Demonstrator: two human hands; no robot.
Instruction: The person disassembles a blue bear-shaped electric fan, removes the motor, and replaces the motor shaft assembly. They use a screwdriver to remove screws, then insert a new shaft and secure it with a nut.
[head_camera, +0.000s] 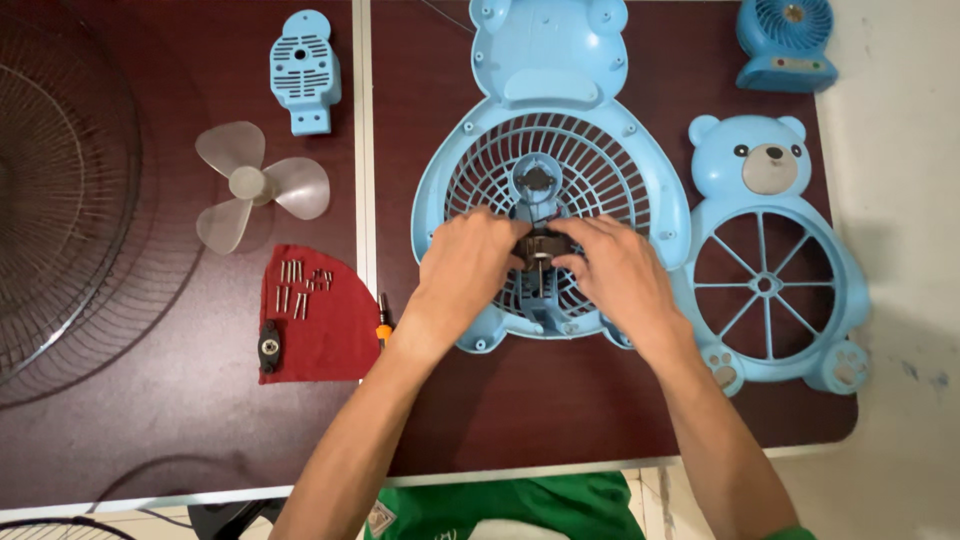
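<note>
A light blue bear-shaped fan housing (600, 150) with a round grille lies flat on the dark table. A small dark motor (538, 250) with a metal shaft sits over the lower half of the grille. My left hand (465, 265) grips the motor from the left. From the right, my right hand (620, 270) grips it as well. Both sets of fingers close around the motor, hiding most of it.
A bear-faced front cover (770, 260) lies to the right, a small blue fan (787, 42) at top right. On the left are a blue motor cover (304, 68), a clear fan blade (255, 185), a red cloth (330, 330) with screws, an orange screwdriver (384, 322) and a wire grille (60, 190).
</note>
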